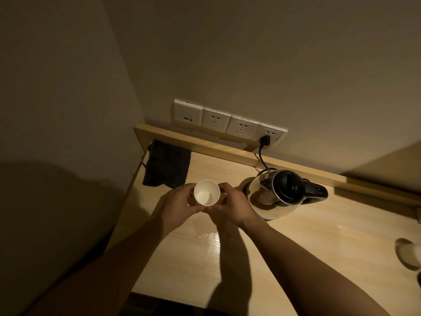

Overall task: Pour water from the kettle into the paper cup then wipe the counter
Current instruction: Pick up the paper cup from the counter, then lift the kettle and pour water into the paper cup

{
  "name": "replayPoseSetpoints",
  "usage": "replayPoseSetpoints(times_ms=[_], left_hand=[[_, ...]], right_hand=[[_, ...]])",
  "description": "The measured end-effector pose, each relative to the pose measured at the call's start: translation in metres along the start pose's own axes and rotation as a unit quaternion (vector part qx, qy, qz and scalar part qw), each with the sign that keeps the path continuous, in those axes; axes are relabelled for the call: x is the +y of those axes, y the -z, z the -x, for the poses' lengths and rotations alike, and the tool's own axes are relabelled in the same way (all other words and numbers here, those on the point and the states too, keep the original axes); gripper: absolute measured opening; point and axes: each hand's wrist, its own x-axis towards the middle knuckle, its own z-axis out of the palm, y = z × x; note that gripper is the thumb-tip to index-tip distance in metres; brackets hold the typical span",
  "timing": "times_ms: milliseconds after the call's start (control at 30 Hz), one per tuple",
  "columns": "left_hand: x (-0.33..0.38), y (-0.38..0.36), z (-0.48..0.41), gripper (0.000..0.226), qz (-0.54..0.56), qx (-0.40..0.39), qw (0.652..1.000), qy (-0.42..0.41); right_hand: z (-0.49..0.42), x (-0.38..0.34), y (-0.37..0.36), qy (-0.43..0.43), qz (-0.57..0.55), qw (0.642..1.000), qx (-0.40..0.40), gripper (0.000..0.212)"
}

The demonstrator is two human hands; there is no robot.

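A white paper cup (206,193) is held upright above the wooden counter (307,247), and its inside looks empty. My left hand (176,205) grips its left side and my right hand (232,207) grips its right side. Just right of my right hand a steel kettle (274,193) with a black lid and handle stands on its base. A dark cloth (166,166) lies at the counter's back left corner. A small shiny wet patch (206,236) shows on the counter below my hands.
A row of white wall sockets (227,122) sits above the counter's back ledge, with the kettle's black plug (265,140) in the rightmost one. A pale object (409,254) is cut off at the right edge. A wall bounds the counter's left side.
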Motion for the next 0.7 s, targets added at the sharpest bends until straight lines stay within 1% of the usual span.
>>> replayPoseSetpoints(times_ms=[100,200,267,333,400,467,567,633,700], left_hand=[[-0.005,0.004,0.004,0.074,-0.011,-0.012,1.000,0.005],[-0.010,0.014,0.014,0.082,0.001,-0.004,0.999,0.045],[-0.011,0.020,0.024,0.085,0.022,0.012,0.998,0.060],[-0.003,0.021,0.039,0.084,0.047,0.033,0.997,0.050],[0.014,0.015,0.053,0.081,0.064,0.048,0.996,0.031],[0.036,0.002,0.062,0.079,0.090,0.041,0.995,0.021],[0.074,-0.026,0.065,0.077,0.131,0.021,0.991,0.017],[0.098,-0.049,0.061,0.079,0.153,0.030,0.988,0.018],[0.120,-0.072,0.055,0.082,0.160,0.043,0.986,0.028]], right_hand=[[0.008,0.003,0.003,-0.008,0.006,1.000,-0.004,0.078],[0.030,0.007,0.009,-0.019,-0.001,1.000,-0.004,0.082],[0.052,0.009,0.018,-0.006,-0.001,1.000,-0.012,0.082],[0.076,0.012,0.031,0.022,0.001,1.000,-0.010,0.079],[0.099,0.014,0.052,0.052,-0.001,0.999,0.009,0.076],[0.118,0.017,0.083,0.069,0.004,0.997,0.034,0.075],[0.132,0.032,0.138,0.095,0.063,0.988,0.101,0.077],[0.128,0.050,0.175,0.110,0.103,0.978,0.142,0.075],[0.117,0.068,0.206,0.111,0.130,0.974,0.148,0.077]])
